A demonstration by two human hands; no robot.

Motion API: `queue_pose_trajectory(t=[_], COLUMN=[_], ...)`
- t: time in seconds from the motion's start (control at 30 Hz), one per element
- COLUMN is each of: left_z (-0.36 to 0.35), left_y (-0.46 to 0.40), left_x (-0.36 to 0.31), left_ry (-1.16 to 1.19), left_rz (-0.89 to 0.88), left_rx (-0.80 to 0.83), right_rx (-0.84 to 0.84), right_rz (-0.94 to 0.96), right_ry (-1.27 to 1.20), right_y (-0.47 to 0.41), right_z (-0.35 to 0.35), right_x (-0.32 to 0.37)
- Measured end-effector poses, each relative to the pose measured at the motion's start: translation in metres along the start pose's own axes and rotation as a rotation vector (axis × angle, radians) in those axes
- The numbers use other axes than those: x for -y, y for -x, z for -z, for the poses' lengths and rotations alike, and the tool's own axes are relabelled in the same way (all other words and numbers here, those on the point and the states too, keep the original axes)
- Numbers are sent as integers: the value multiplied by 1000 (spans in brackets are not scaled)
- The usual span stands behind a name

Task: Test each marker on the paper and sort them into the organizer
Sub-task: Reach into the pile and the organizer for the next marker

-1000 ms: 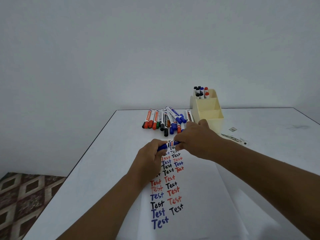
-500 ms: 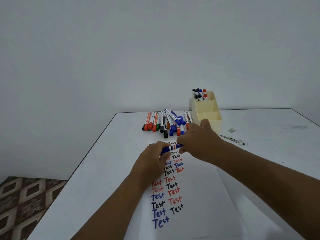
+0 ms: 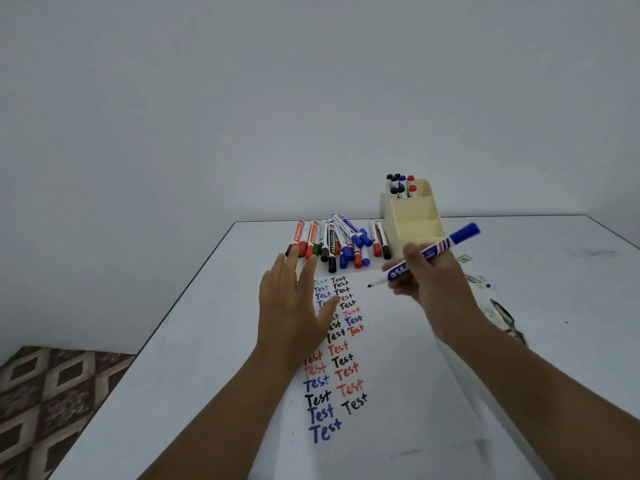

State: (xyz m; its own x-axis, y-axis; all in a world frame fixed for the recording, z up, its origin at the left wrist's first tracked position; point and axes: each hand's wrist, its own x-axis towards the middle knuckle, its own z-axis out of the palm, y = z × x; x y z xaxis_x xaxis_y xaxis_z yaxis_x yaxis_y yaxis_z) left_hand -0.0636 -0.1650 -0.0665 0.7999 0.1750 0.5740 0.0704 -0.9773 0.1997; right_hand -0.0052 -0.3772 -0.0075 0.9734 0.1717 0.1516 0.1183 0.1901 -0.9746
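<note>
Head view: my right hand [image 3: 427, 282] pinches the blue marker [image 3: 426, 255], long axis slanting, bare tip down-left toward the paper [image 3: 398, 341]. My left hand [image 3: 294, 306] lies flat, fingers spread, left of that tip.

Left hand [image 3: 294, 306] flat, fingers [image 3: 289, 263] straight and spread, palm down, right hand [image 3: 433, 285] raised, fingers curled in a grip, both forearms extended forward
</note>
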Motion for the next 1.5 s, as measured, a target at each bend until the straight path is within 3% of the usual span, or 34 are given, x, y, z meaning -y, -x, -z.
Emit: queue_pose_trajectory(t=[0.1,0.27,0.43,0.73,0.93,1.23,1.5], left_z=[-3,-4,-7,-4,7,3,9], left_y=[-2,-3,-1,-4,-10,-16,-13], left_x=[1,1,3,-2,-8,2,8], left_ry=[-56,-97,-38,-21,-94,10,185], left_rz=[32,54,151,253,268,279,183], left_rx=[49,90,148,296,360,408,316], right_rx=[50,6,98,208,202,170,173], right_rz=[-175,-285,-242,-166,-175,-206,-207], right_ry=[-89,-94,19,475,475,362,340], right_y=[8,7,12,18,18,17,16], right_z=[0,0,2,-6,-6,-5,-2], right_x=[-15,-37,-38,-41,-42,-42,-44])
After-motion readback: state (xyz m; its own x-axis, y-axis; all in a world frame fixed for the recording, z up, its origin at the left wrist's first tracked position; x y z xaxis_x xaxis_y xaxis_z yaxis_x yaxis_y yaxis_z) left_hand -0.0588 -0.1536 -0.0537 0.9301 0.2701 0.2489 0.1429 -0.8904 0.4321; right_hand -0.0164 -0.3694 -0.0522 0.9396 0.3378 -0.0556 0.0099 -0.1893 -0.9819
